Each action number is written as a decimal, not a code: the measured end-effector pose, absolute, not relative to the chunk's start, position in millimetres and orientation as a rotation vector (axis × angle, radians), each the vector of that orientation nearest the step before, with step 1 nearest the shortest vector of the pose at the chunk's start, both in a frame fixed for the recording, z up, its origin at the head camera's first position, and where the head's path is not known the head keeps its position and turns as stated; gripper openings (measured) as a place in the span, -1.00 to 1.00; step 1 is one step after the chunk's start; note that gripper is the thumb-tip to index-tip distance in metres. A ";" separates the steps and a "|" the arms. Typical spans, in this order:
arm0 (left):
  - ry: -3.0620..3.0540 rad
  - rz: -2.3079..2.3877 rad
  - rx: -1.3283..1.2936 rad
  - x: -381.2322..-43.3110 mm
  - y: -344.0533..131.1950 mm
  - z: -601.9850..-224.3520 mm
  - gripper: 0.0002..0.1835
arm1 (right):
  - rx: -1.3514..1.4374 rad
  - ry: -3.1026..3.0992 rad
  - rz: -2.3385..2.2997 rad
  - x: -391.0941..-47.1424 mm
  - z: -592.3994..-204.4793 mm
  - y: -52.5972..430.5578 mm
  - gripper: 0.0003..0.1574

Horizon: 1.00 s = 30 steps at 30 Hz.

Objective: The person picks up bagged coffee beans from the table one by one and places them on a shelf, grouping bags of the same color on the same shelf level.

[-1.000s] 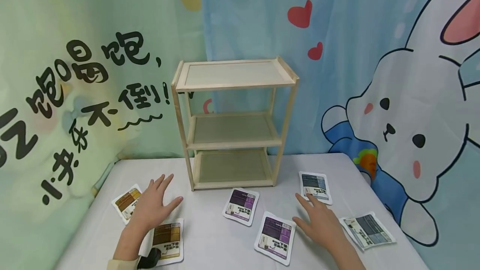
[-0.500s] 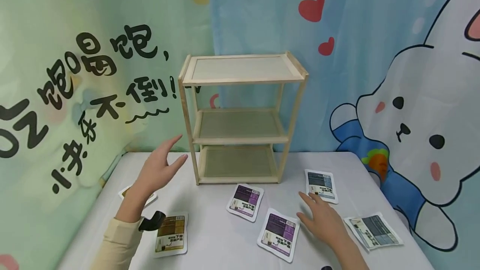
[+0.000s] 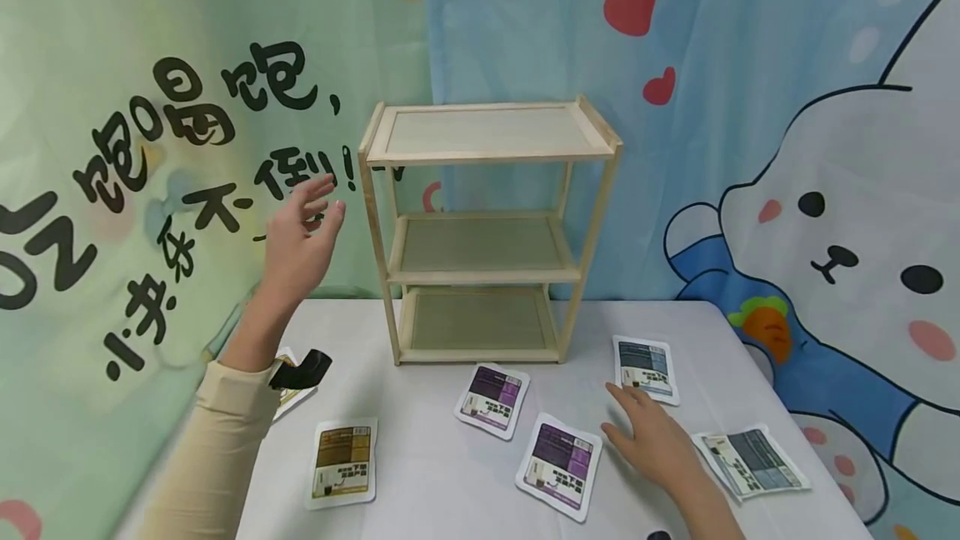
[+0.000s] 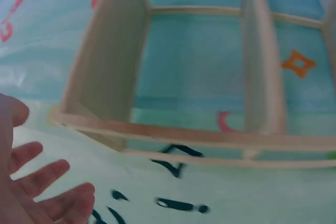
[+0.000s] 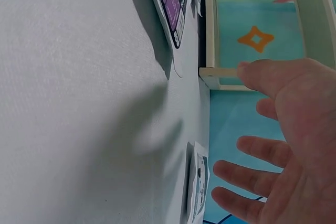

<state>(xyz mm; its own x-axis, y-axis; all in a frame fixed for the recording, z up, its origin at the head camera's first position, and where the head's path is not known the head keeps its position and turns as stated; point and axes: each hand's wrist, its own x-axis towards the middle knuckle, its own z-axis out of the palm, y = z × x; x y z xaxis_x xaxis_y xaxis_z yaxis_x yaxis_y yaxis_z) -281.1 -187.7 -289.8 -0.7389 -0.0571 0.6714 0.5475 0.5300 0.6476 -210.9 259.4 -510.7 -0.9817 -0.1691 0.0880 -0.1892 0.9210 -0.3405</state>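
Note:
My left hand [image 3: 300,240] is raised in the air to the left of a three-tier wooden shelf [image 3: 487,277], its fingers loosely bent and holding nothing. The left wrist view shows its fingers [image 4: 47,182] apart from the shelf frame. Over the table's right side hovers my right hand [image 3: 648,440], empty, with fingers spread in the right wrist view. Nearest to it are a blue-grey labelled packet [image 3: 647,369], a second grey packet [image 3: 752,462] and a purple packet [image 3: 559,467]. Another purple packet [image 3: 492,401] lies in front of the shelf.
On the left of the white-covered table [image 3: 420,473] lie a brown-gold packet [image 3: 343,463] and another packet [image 3: 294,390], partly hidden by the left forearm. Printed curtains [image 3: 517,23] hang behind and at both sides.
My left hand has risen from above the brown-gold packets to beside the shelf. The right hand has hardly moved. The head view has shifted slightly.

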 end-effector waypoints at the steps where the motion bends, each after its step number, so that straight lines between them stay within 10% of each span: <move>1: -2.115 -1.211 -0.384 -282.2 -186.3 -283.2 -0.56 | 0.278 -3.027 0.549 -210.9 -510.7 259.6 -0.23; 14: -2.197 -1.383 -0.180 -304.9 -166.2 -223.0 -0.46 | 0.278 -3.054 0.591 -210.7 -509.1 257.0 -0.22; 30: -2.004 -1.617 -0.048 -332.8 -143.1 -243.8 -0.46 | 0.249 -3.093 0.640 -212.0 -510.8 261.1 -0.19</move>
